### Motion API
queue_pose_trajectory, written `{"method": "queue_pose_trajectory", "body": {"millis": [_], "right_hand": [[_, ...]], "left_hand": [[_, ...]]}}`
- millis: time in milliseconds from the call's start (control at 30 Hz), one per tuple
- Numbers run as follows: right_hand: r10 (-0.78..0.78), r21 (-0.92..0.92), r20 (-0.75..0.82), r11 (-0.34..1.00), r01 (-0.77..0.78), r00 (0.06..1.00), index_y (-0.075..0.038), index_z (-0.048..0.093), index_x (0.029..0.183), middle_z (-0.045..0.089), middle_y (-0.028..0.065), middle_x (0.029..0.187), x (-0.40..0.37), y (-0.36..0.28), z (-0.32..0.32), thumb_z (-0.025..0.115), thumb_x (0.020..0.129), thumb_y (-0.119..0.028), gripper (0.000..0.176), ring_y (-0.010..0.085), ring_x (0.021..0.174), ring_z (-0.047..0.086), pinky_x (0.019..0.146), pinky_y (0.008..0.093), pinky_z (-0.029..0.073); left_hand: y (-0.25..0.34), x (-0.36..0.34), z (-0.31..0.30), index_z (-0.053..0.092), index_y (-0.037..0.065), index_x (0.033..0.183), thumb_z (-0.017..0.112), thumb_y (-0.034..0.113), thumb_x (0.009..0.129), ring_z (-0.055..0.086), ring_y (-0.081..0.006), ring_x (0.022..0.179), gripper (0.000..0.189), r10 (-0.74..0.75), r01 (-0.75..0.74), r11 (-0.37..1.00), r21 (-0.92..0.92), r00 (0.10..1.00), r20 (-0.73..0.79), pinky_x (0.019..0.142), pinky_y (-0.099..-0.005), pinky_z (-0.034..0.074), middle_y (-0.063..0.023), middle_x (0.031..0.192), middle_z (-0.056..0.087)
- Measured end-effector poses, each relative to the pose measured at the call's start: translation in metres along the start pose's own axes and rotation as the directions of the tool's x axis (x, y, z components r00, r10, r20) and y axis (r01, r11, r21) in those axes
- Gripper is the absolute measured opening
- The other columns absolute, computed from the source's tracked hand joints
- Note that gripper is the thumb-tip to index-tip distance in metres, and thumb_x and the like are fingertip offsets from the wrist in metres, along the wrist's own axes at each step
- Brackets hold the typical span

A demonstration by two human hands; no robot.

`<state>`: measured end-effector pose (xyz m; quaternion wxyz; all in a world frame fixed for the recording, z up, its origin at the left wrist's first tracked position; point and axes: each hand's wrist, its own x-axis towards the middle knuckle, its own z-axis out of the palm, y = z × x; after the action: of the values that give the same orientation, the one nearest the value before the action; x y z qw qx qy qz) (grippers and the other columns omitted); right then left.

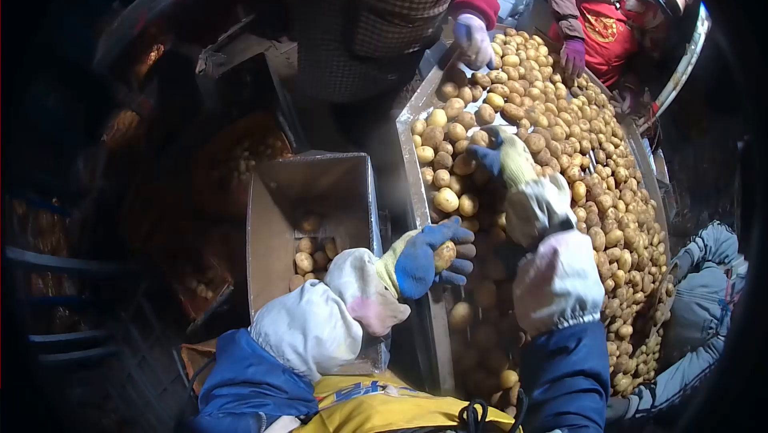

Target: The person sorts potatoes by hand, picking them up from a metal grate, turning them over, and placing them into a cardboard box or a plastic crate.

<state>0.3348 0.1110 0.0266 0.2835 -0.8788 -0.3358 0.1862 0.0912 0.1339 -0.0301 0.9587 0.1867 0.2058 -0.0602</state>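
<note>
My left hand (428, 261), in a blue glove with a pale yellow cuff, holds a potato (445, 254) against its fingers near the table's left edge. Farther forward, my right hand (504, 157), in a similar glove, reaches down over the heaped potatoes (592, 169). Its fingertips are smeared and partly hidden, so I cannot make out whether a potato is in them. Just left of my left hand stands an open cardboard box (272, 229) with several potatoes (316, 255) at its bottom.
A metal rim (412, 169) edges the potato table. Across it, one person's gloved hand (474, 41) touches the far left corner and another person's purple glove (573, 57) rests at the pile. A third person's grey sleeve (704, 305) is at right. Dark crates (60, 297) stand far left.
</note>
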Motion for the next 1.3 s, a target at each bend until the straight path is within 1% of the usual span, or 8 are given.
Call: {"method": "queue_pose_trajectory", "body": {"millis": [100,233,300,367,467,800,1033,1300], "right_hand": [[-0.1,-0.083,0.128,0.99,0.112,0.987,-0.01,0.059,0.147,0.077,0.0159,0.11,-0.065,-0.014,-0.022,0.084,0.088,-0.034,0.068,0.0267,0.094,0.075,0.085,0.0401,0.059],[-0.504,0.045,0.414,0.843,0.536,0.758,-0.008,0.053,0.152,0.076,0.0165,0.118,-0.138,-0.053,-0.043,0.081,0.091,-0.031,0.071,0.0267,0.116,0.071,0.099,0.0385,0.055],[-0.312,0.119,0.57,0.947,0.3,0.76,-0.004,0.063,0.142,0.076,0.0155,0.118,-0.127,-0.07,-0.057,0.078,0.095,-0.03,0.056,0.0228,0.112,0.071,0.098,0.035,0.055],[-0.171,0.367,0.537,0.929,-0.046,0.826,-0.003,0.067,0.136,0.077,0.0136,0.116,-0.092,-0.056,-0.041,0.076,0.097,-0.027,0.047,0.0194,0.108,0.071,0.096,0.034,0.055],[-0.303,0.064,0.207,0.953,0.296,0.93,-0.004,0.07,0.132,0.077,0.0129,0.113,-0.029,-0.05,0.003,0.073,0.096,-0.026,0.042,0.024,0.104,0.073,0.089,0.0384,0.057],[-0.47,-0.307,0.285,0.781,0.544,0.836,-0.005,0.068,0.132,0.075,0.0141,0.114,-0.06,-0.026,0.015,0.07,0.097,-0.025,0.041,0.0258,0.106,0.071,0.091,0.0399,0.055],[-0.428,-0.323,0.204,0.82,0.473,0.88,-0.005,0.067,0.132,0.074,0.0148,0.116,-0.013,-0.031,0.03,0.067,0.097,-0.024,0.04,0.0271,0.107,0.07,0.093,0.041,0.054],[-0.412,-0.376,0.181,0.81,0.45,0.893,-0.005,0.066,0.132,0.073,0.0157,0.117,0.02,-0.029,0.05,0.064,0.098,-0.023,0.039,0.0285,0.108,0.069,0.094,0.0423,0.053]], "left_hand": [[0.013,-0.027,0.034,0.059,0.005,0.136,0.056,0.054,0.107,0.07,-0.0248,0.099,0.058,0.132,-0.111,0.983,0.144,0.98,-0.147,0.08,-0.0448,0.063,-0.0088,0.114,0.069],[0.01,-0.01,0.011,0.056,0.003,0.144,0.05,0.058,0.107,0.074,-0.0287,0.102,0.067,0.198,-0.195,0.98,-0.034,0.961,0.191,0.08,-0.0425,0.065,-0.0179,0.123,0.07],[0.011,-0.017,0.008,0.055,0.003,0.145,0.051,0.053,0.108,0.075,-0.0312,0.103,0.063,0.208,-0.199,0.977,-0.072,0.966,0.15,0.08,-0.0417,0.066,-0.0188,0.125,0.07],[0.015,-0.029,0.004,0.054,0.003,0.147,0.052,0.048,0.108,0.075,-0.0336,0.104,0.059,0.235,-0.228,0.97,-0.079,0.967,0.097,0.08,-0.0416,0.066,-0.0197,0.128,0.069],[0.027,-0.05,-0.014,0.051,0.003,0.15,0.052,0.032,0.109,0.073,-0.0387,0.109,0.051,0.249,-0.178,0.944,-0.277,0.938,0.243,0.078,-0.0448,0.067,-0.0229,0.138,0.063],[0.037,-0.053,-0.022,0.051,0.007,0.153,0.054,0.035,0.109,0.069,-0.0425,0.115,0.052,0.127,-0.078,0.961,-0.266,0.977,0.172,0.078,-0.0466,0.066,-0.0231,0.148,0.056],[0.018,-0.068,-0.023,0.053,0.016,0.154,0.056,0.032,0.11,0.073,-0.0409,0.11,0.047,0.423,-0.431,0.9,0.061,0.899,0.11,0.074,-0.0463,0.066,-0.0166,0.158,0.049],[0.034,-0.078,-0.025,0.057,0.001,0.144,0.049,0.049,0.111,0.076,-0.0372,0.101,0.059,0.105,-0.114,0.99,-0.083,0.989,-0.103,0.069,-0.0393,0.067,-0.0216,0.13,0.068]]}}
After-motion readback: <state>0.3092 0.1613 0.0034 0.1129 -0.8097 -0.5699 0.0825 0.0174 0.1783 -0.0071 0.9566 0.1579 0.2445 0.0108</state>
